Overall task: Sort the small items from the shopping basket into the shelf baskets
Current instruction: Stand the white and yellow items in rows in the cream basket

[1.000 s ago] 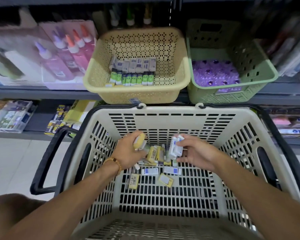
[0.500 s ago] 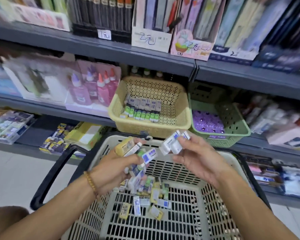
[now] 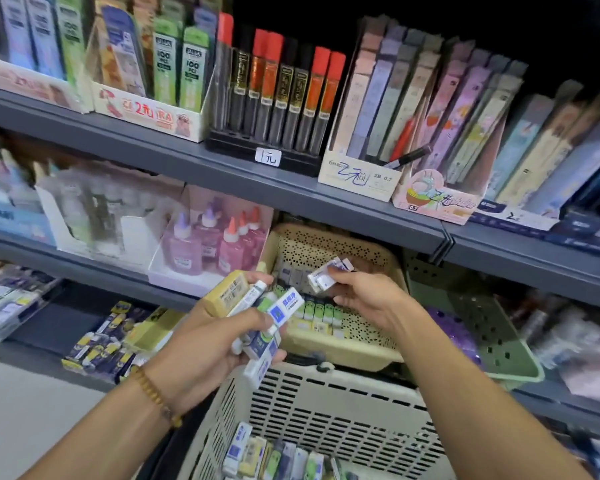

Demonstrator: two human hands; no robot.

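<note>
My left hand (image 3: 201, 344) grips a bunch of small erasers (image 3: 257, 306), one yellow and several white with blue or green labels, above the shopping basket's far rim. My right hand (image 3: 364, 299) pinches a few small white erasers (image 3: 323, 277) over the yellow shelf basket (image 3: 378, 265), which holds rows of white and green-sleeved erasers (image 3: 312, 310). The beige shopping basket (image 3: 326, 403) sits low in view, with several loose erasers (image 3: 274, 459) on its floor.
A green shelf basket (image 3: 492, 341) with purple items stands right of the yellow one. Glue bottles (image 3: 215, 244) stand in a white tray to its left. The shelf above (image 3: 291, 181) carries lead tubes and pen boxes. Packaged goods lie on the lower shelf (image 3: 104, 341) at left.
Both hands rose out of the shopping basket with erasers and moved up toward the shelf. My right hand now hangs over the yellow basket. The view tilted upward.
</note>
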